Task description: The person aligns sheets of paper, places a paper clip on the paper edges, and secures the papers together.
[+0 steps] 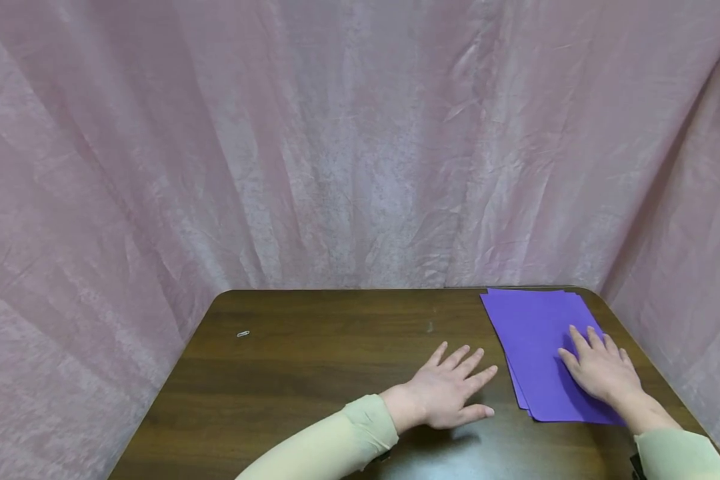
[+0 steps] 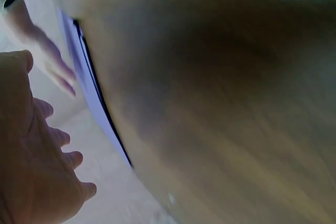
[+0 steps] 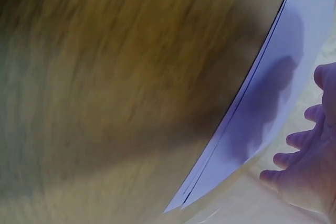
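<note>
A small stack of purple sheets lies on the right side of the brown wooden table, its edges slightly out of line. Over the stack is my right hand, palm down with fingers spread; the right wrist view shows its shadow on the purple surface. My left hand is held flat above the bare wood, left of the sheets, fingers apart and nothing in it. In the left wrist view, the left hand's fingers are straight, and the purple stack shows beyond them.
A small silver paper clip lies toward the table's far left. Pink velvety curtains hang right behind the back edge and along both sides. The table has rounded back corners.
</note>
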The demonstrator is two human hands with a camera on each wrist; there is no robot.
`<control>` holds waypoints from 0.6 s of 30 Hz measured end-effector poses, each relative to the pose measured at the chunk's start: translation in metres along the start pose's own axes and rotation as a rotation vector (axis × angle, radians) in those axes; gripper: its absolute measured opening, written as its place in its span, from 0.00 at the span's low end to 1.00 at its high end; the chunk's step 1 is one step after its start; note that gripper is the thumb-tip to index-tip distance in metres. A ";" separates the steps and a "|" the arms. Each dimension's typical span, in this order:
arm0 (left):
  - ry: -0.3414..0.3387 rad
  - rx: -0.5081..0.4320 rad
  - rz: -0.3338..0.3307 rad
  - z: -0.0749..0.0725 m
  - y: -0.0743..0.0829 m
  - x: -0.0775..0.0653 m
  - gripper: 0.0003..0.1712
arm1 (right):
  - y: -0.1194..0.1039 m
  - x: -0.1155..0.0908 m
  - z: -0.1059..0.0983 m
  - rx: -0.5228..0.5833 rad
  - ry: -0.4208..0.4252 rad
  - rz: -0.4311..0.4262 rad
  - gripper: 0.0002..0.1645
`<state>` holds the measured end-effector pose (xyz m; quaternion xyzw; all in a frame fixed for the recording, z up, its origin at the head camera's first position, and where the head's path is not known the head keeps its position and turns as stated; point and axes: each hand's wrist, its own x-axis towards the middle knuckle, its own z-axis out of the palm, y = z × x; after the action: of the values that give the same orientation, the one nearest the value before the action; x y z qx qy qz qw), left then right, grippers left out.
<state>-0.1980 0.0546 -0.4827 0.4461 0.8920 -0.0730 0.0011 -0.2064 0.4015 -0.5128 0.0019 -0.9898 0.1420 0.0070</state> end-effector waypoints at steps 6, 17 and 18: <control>-0.058 0.035 0.038 0.002 0.032 0.019 0.41 | 0.012 0.000 0.001 -0.011 0.008 -0.004 0.44; -0.134 0.067 0.046 0.012 0.066 0.040 0.39 | 0.018 -0.003 0.002 0.026 -0.065 -0.013 0.43; -0.145 0.067 0.046 0.012 0.067 0.041 0.39 | 0.018 -0.003 0.002 0.017 -0.068 -0.015 0.42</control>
<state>-0.1697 0.1252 -0.5063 0.4597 0.8762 -0.1349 0.0525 -0.2034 0.4177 -0.5197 0.0144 -0.9882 0.1503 -0.0254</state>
